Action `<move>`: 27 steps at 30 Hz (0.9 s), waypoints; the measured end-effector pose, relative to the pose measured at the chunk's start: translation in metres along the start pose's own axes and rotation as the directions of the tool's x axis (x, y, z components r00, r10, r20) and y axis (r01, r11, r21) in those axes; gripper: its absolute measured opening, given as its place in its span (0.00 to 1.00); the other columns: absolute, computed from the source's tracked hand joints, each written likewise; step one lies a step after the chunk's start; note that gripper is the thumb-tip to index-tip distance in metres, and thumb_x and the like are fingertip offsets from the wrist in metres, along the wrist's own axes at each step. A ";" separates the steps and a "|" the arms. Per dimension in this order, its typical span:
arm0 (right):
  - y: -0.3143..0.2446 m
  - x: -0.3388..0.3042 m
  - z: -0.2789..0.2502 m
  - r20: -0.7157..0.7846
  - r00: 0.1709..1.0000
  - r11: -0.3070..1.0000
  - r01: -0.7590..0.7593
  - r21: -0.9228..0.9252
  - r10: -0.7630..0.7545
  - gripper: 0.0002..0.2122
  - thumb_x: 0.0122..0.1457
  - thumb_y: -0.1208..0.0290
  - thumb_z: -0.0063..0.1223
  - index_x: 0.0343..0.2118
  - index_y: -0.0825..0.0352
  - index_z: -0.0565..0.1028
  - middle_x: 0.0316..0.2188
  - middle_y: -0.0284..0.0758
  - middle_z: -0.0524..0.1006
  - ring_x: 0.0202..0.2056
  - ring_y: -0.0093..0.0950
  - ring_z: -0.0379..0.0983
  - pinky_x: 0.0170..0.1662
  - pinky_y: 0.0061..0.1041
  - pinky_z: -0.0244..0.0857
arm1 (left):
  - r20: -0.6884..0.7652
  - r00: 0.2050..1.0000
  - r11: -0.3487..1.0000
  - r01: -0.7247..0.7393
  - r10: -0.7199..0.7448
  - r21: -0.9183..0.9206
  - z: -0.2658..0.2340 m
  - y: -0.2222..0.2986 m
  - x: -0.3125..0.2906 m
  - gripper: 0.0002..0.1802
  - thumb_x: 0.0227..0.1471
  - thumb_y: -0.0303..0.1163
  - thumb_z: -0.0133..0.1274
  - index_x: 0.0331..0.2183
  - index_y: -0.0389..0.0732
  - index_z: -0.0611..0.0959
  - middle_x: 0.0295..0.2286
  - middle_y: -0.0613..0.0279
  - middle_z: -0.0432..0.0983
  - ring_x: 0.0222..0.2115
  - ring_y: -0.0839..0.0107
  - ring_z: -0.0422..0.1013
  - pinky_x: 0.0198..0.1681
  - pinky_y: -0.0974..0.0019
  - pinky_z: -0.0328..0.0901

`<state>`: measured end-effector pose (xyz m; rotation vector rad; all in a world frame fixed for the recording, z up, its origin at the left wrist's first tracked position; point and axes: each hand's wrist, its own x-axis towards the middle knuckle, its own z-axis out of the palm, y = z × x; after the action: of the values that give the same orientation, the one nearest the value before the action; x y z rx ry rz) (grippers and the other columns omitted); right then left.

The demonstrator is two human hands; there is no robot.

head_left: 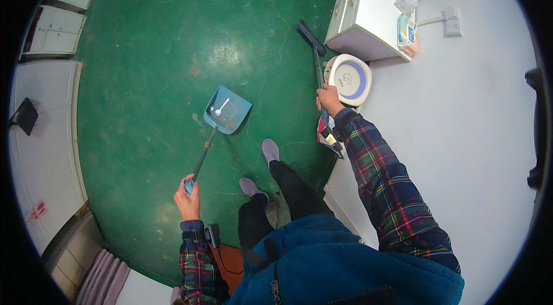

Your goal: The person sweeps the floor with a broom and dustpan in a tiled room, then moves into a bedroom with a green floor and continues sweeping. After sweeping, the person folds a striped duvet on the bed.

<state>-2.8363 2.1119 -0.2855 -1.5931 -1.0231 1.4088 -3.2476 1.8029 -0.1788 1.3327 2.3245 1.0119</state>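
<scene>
My left hand (pixel 188 199) is closed around the blue end of a long-handled dustpan's dark pole. The blue dustpan pan (pixel 233 110) is out ahead over the green floor, with a white spoon-like piece (pixel 222 107) and small bits of debris in it. My right hand (pixel 329 99) grips the dark stick of a broom (pixel 318 69). The broom's dark head (pixel 311 38) is by the lower corner of a white cabinet. Whether the broom's bristles touch the floor I cannot tell.
A white cabinet (pixel 368 20) with tissue packs (pixel 406 31) on top stands against the right wall. Beside it is a white and purple basin (pixel 352 79). Low white cabinets (pixel 56 31) and a white door panel (pixel 46 161) line the left. My shoes (pixel 269 150) are between the tools.
</scene>
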 end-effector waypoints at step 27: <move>-0.101 -0.091 0.053 -0.072 0.979 0.981 0.189 -0.049 -0.192 0.19 0.57 0.75 0.44 0.53 0.70 0.65 0.12 0.32 0.67 0.10 0.24 0.65 0.13 0.27 0.61 | 0.007 0.992 0.991 -0.126 0.126 -0.041 -0.034 0.033 0.030 0.10 0.43 0.28 0.55 0.32 0.38 0.81 0.13 0.59 0.66 0.15 0.73 0.62 0.22 0.66 0.61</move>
<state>-2.9032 2.0690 -0.1633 -1.5230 -1.1345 1.1963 -3.2610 1.8245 -0.1282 1.4810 2.2246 1.0816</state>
